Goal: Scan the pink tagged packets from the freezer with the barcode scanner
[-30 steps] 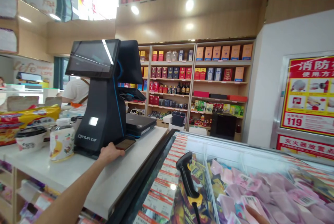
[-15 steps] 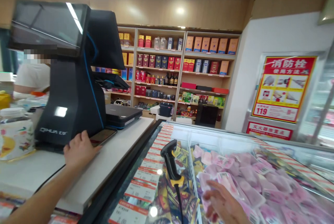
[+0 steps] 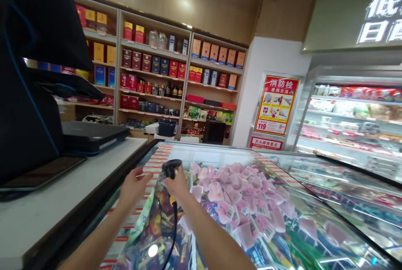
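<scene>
- Head view: our R hand [image 3: 177, 184] is at the black scanner [image 3: 171, 165], fingers bent & overlapping its handle; we can't tell if the grip's fully closed.
- Scanner's head shows just above R hand, a yellow bit just below it; black cable [image 3: 175, 228] runs from there down twd the bottom edge, L of our R forearm.
- Our L hand [image 3: 132, 187] hovers just L of the scanner, apart from it: fingers loosely curled, thumb held off them w/ a gap btwn.
- Below both hands we have the glass-topped case [image 3: 201, 146]; a strip of red-&-white price tags [image 3: 161, 151] runs beyond & under L hand.
- Dark, multicolored pkts [image 3: 163, 224] show thru the glass below & btwn our forearms.
- R of R hand, we see a heap of pink pkgs [image 3: 235, 190], some w/ barcodes.
- Well L of L hand: white counter [image 3: 94, 184] w/ a dark flat device [image 3: 47, 171], prob. a phone, nr the black till stand [image 3: 28, 106]; a flat black box [image 3: 94, 133] sits behind.
- Beyond both hands: wall shelves [image 3: 153, 50] w/ rows of boxes & btls.
- Far R of R hand: red/yellow poster [image 3: 276, 104] on the wall, then a lit chiller [image 3: 351, 115] w/ packed goods.
</scene>
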